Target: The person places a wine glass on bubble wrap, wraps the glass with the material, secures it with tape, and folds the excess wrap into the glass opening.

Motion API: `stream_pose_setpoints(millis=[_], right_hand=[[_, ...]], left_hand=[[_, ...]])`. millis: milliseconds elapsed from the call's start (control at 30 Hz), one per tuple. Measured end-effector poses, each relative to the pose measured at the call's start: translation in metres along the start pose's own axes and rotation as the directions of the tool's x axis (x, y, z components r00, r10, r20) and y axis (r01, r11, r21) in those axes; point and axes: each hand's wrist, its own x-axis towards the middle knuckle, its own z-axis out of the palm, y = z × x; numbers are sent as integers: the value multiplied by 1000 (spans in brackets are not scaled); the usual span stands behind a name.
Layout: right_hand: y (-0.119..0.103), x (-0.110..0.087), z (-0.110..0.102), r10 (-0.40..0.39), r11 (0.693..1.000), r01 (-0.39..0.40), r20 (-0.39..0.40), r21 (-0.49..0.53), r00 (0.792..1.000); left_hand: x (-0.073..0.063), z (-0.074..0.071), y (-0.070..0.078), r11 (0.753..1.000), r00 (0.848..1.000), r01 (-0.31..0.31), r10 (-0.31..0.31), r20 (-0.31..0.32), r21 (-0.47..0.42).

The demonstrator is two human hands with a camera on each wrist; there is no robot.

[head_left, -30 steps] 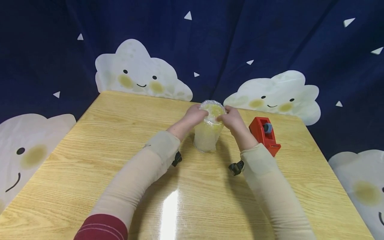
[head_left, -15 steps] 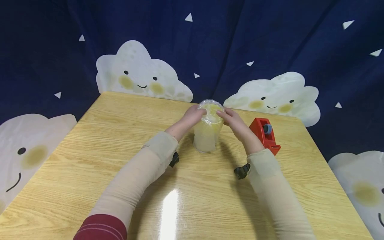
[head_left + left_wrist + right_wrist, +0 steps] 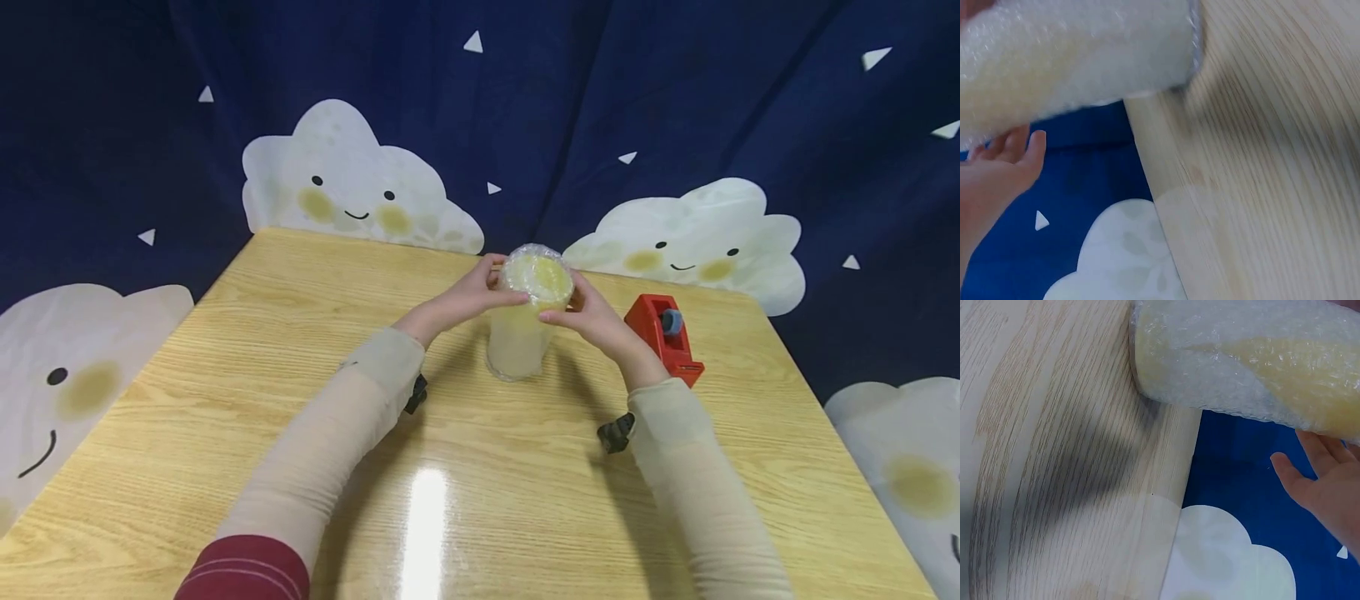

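A cylinder in bubble wrap (image 3: 517,346), whitish with yellow showing at the top, stands upright near the table's far edge. My left hand (image 3: 468,293) holds its upper left side, thumb across the front and fingers behind. On the upper right side my right hand (image 3: 596,323) holds it in the same way, its thumb close to the left one. In the left wrist view the left hand (image 3: 997,178) has fingertips against the wrap (image 3: 1085,56), one finger standing off. The right wrist view shows similar contact by the right hand (image 3: 1338,487). The far-side fingers are partly hidden.
A red tape dispenser (image 3: 651,321) with a blue-grey roll (image 3: 671,322) stands to the right, close to my right forearm. The wooden table (image 3: 315,333) ends just behind the cylinder. Beyond hangs a dark blue curtain (image 3: 420,75) with cloud figures.
My thumbs have moved from the wrap on the cylinder's top down to its front upper side. Both wrists have spread outward. The cylinder has stayed almost in place.
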Motion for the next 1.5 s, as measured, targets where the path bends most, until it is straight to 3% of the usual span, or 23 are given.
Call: stream_pose_setpoints(millis=[67,300,900,1200,1500], right_hand=[[1,1,0,-4,1000,4,3,-9,1000],[0,2,-1,-23,998,22,-12,-51,1000],[1,2,-14,-5,997,3,-30,-77,1000],[-1,4,-17,18,997,-18,-8,-76,1000],[-3,5,-16,18,995,-16,21,-96,1000]], left_hand=[[-1,-3,-3,999,1000,-26,25,18,27],[-2,-5,-4,985,995,-86,91,-30,151],[14,7,-7,977,988,-132,142,-53,167],[14,9,-6,975,986,-156,163,-36,157],[11,4,-7,977,992,-127,129,1,173]])
